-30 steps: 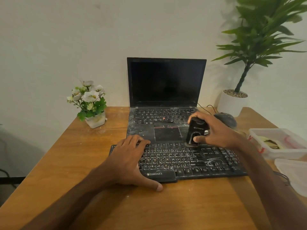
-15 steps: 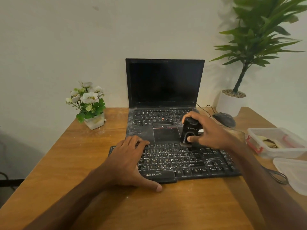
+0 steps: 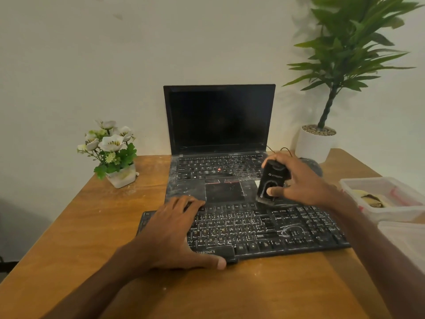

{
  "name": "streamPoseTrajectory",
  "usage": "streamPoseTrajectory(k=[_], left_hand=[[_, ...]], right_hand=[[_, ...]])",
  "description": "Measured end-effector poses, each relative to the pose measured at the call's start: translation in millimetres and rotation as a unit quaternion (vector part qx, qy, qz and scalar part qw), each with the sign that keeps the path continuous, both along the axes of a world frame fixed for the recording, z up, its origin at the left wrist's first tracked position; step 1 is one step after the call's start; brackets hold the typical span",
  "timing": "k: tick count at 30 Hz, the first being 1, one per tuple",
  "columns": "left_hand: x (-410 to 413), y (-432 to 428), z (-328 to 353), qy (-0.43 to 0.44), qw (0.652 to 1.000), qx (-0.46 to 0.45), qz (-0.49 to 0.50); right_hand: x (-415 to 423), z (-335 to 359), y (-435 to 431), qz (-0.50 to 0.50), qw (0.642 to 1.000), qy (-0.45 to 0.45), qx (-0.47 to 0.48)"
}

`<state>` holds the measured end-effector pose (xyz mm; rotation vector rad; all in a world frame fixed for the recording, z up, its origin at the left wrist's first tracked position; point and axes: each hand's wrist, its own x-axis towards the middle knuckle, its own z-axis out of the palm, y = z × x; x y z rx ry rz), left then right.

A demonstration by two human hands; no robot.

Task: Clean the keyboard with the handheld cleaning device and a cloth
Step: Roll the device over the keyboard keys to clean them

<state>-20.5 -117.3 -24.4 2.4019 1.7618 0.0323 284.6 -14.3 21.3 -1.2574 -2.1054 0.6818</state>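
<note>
A dusty black keyboard (image 3: 271,229) lies on the wooden desk in front of an open black laptop (image 3: 219,120). My left hand (image 3: 174,229) lies flat on the keyboard's left part, with the thumb along its front edge. My right hand (image 3: 301,183) grips a small black handheld cleaning device (image 3: 271,183). The device stands upright with its lower end at the keyboard's back edge, by the laptop's palm rest. The thumb presses on its front face. No cloth is plainly seen.
A small pot of white flowers (image 3: 113,150) stands at the back left. A tall green plant in a white pot (image 3: 316,143) stands at the back right, with a grey mouse (image 3: 314,168) beside it. Clear plastic containers (image 3: 386,199) sit along the right edge.
My right hand has slid the cleaning device a little to the left along the keyboard's back edge. My left hand has stayed in place.
</note>
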Motion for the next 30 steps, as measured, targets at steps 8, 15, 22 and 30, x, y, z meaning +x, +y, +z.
streamPoseTrajectory(k=[8, 15, 22, 30], left_hand=[[67, 33, 13, 0.017, 0.995, -0.004, -0.096], [82, 49, 16, 0.026, 0.993, -0.039, -0.107], [82, 48, 17, 0.024, 0.994, -0.047, -0.100], [82, 50, 15, 0.021, 0.994, -0.047, -0.097]], right_hand=[[-3, -8, 1, 0.031, 0.999, 0.007, 0.013], [10, -11, 3, 0.012, 1.000, -0.024, 0.014], [30, -11, 8, -0.011, 0.999, -0.044, 0.001], [35, -20, 13, -0.088, 0.985, -0.101, 0.111]])
